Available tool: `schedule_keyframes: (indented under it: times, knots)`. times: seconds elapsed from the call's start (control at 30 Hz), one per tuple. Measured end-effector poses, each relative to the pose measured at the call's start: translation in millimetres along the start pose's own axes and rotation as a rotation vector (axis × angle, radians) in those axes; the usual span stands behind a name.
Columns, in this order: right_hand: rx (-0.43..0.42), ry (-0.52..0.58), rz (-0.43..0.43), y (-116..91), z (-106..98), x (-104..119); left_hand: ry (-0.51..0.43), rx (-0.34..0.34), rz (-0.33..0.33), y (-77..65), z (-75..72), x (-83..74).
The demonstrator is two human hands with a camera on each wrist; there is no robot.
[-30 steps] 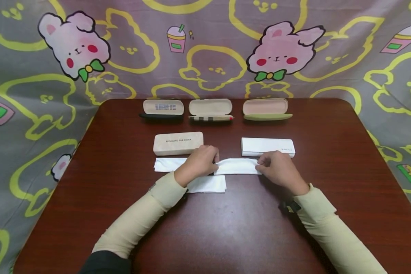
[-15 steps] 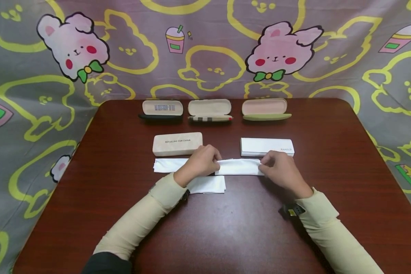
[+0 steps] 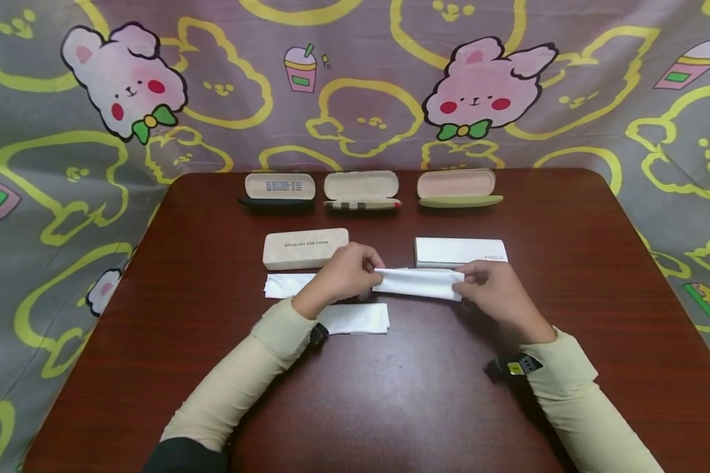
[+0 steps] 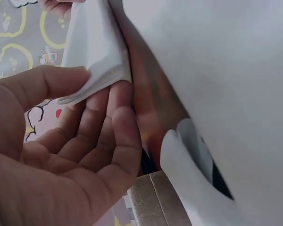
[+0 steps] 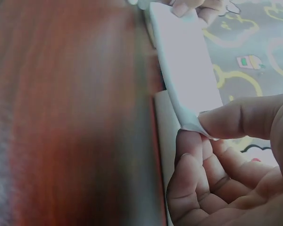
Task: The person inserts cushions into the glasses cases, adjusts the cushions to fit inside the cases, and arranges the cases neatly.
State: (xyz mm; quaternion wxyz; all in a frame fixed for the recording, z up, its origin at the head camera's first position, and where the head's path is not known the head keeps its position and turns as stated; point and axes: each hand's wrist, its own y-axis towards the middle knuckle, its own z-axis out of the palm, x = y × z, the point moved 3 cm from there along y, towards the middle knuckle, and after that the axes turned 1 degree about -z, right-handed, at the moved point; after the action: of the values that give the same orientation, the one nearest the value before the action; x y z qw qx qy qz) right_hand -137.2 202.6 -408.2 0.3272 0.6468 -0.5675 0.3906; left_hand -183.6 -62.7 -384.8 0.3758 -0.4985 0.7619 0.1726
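A folded white cloth (image 3: 417, 284) stretches flat between the two hands in the head view. My left hand (image 3: 348, 272) pinches its left end between thumb and fingers; the left wrist view shows the thumb on top of the cloth (image 4: 96, 44). At the other end, my right hand (image 3: 499, 294) pinches the corner, and the right wrist view shows the strip (image 5: 184, 61) held off the tabletop. Two more white cloths lie on the table: one (image 3: 285, 286) partly behind the left hand, another (image 3: 357, 318) in front of that wrist.
Just behind the hands lie a beige glasses case (image 3: 304, 249) on the left and a white glasses case (image 3: 458, 249) on the right. Farther back, three glasses cases stand with lids up: dark (image 3: 278, 202), checked (image 3: 362, 186) and green (image 3: 458, 201). A patterned curtain (image 3: 367, 39) hangs behind the table.
Both hands have raised the folded cloth from the tabletop, and it now covers the front edge of the white case. The right hand has shifted slightly rightward.
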Motion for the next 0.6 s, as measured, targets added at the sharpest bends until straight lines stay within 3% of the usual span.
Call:
schedule_keyframes:
  times: [0.2, 0.6]
  knots:
    - [-0.025, 0.12, 0.041, 2, -10, 6, -0.267, 0.004, -0.05, 2.5, -4.0, -0.2]
    - [-0.104, 0.095, 0.071, 13, -44, 18, -0.469, -0.033, -0.078, 25.2, -8.3, -16.5]
